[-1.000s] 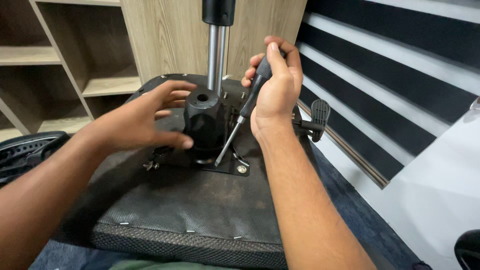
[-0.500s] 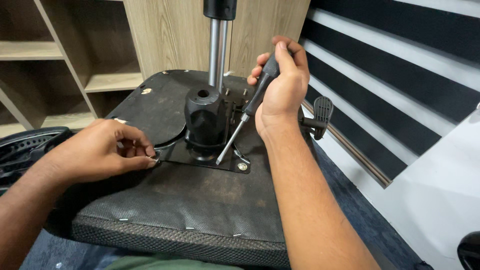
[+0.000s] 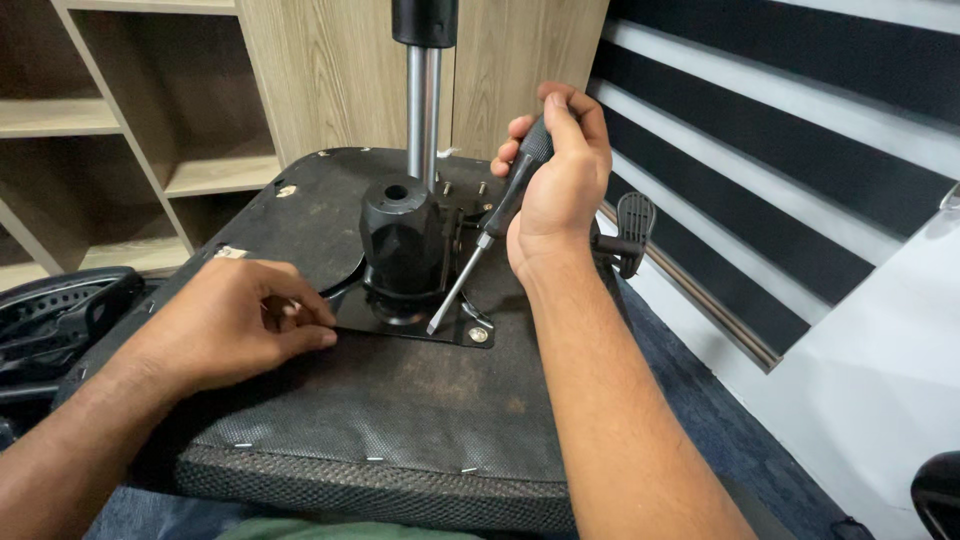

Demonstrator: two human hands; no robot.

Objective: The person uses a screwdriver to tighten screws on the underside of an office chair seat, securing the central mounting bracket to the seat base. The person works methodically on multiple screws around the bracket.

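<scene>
At the far left a black chair part [image 3: 55, 320] lies beside the work, with wooden shelves [image 3: 120, 115] behind it. The left hand [image 3: 235, 325] rests on the upturned chair seat [image 3: 400, 420], its fingertips pinched together at the left edge of the black metal plate [image 3: 400, 322]; whether they grasp something small there, I cannot tell. In the middle, a black plastic housing [image 3: 400, 240] stands on that plate, with a chrome post [image 3: 424, 110] rising behind it. The right hand [image 3: 560, 185] is clenched around the black handle of a screwdriver [image 3: 490, 230], the shaft slanting down and left so that the tip meets the plate close to a silver bolt [image 3: 479, 334]. A black lever [image 3: 634, 225] sticks out to the right. At that slant, I judge the tip could skid off and scratch the plate or jab the left fingers lying near.
</scene>
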